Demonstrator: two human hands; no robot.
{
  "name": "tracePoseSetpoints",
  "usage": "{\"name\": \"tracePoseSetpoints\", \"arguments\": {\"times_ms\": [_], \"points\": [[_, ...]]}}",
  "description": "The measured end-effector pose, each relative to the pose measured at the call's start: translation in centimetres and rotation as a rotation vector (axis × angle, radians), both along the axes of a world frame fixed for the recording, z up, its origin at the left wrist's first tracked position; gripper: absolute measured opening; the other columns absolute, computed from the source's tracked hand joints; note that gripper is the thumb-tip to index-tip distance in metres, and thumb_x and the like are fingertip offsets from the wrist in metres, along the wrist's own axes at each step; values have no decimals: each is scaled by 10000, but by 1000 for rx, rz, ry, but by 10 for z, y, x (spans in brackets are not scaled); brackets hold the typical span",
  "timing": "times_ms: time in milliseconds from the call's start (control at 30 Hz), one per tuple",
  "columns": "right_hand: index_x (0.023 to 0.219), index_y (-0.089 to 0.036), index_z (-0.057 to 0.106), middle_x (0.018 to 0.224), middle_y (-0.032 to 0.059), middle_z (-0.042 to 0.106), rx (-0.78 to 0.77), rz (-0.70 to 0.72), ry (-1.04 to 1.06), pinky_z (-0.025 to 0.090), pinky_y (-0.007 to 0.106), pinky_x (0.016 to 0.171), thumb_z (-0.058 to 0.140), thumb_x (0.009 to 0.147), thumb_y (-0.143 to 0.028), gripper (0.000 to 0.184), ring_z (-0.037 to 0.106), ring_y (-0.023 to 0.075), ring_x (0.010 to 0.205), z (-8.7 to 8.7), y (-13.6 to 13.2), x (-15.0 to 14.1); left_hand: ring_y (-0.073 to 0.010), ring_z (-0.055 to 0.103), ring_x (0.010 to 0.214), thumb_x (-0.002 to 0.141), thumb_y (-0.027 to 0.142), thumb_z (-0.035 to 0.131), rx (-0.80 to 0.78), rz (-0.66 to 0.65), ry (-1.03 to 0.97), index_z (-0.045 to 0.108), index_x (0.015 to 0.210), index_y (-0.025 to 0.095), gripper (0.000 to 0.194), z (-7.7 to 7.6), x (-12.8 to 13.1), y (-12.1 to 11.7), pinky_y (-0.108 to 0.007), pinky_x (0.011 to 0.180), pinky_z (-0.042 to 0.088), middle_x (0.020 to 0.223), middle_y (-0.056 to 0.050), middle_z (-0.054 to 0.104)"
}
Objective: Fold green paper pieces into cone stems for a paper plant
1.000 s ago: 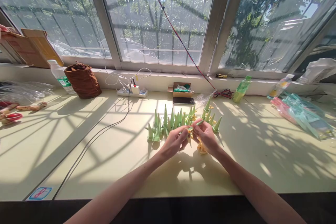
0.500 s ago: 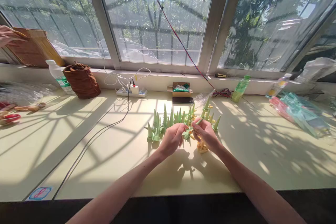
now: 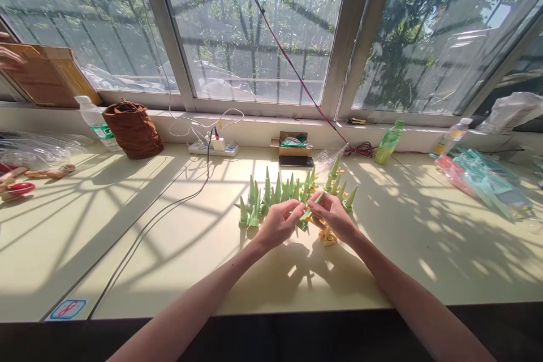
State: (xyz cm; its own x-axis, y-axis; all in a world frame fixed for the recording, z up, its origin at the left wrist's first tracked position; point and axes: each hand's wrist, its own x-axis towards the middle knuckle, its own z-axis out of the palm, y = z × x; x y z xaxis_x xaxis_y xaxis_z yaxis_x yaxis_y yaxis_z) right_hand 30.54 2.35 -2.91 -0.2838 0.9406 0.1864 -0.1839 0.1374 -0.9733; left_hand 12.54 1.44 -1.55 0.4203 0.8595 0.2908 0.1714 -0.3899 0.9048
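Observation:
Between my two hands, just above the table, is a pale green cone-shaped piece with a pointed tip. My right hand pinches it between thumb and fingers. My left hand is closed with thumb and forefinger pressed together at the green piece's other end; exactly what lies in that pinch is partly hidden. Several similar green cones stand upright in a cluster behind my hands, and a few more stand to the right. A small heap of yellow-orange pieces lies under my right hand.
Behind the cones are a small cardboard box and a dark phone. A power strip, brown bag and water bottle stand left; a green bottle and plastic bags right. Another person's hand touches a cardboard piece.
My hands stay close together over the same spot, with small finger shifts; the green cone has tilted between them. At far left, the other person's hand has moved along the cardboard.

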Motion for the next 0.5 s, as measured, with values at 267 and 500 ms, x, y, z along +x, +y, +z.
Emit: {"name": "tracePoseSetpoints", "arguments": {"times_ms": [267, 500], "points": [[835, -196, 540, 533, -89, 451, 1, -4, -46, 276, 188, 341, 722, 806, -455, 317, 389, 58, 373, 0, 2, 0, -116, 610, 661, 918, 360, 583, -32, -62, -27, 686, 1039, 110, 297, -5, 1, 5, -196, 509, 469, 920, -95, 707], [860, -203, 564, 561, -55, 463, 232, -266, -325, 316, 236, 411, 583, 894, -493, 293, 414, 96, 429, -2, 7, 13, -65, 543, 525, 902, 373, 603, -21, 6, -37, 658, 999, 122, 275, -6, -3, 9, -176, 400, 391, 939, -66, 666]]}}
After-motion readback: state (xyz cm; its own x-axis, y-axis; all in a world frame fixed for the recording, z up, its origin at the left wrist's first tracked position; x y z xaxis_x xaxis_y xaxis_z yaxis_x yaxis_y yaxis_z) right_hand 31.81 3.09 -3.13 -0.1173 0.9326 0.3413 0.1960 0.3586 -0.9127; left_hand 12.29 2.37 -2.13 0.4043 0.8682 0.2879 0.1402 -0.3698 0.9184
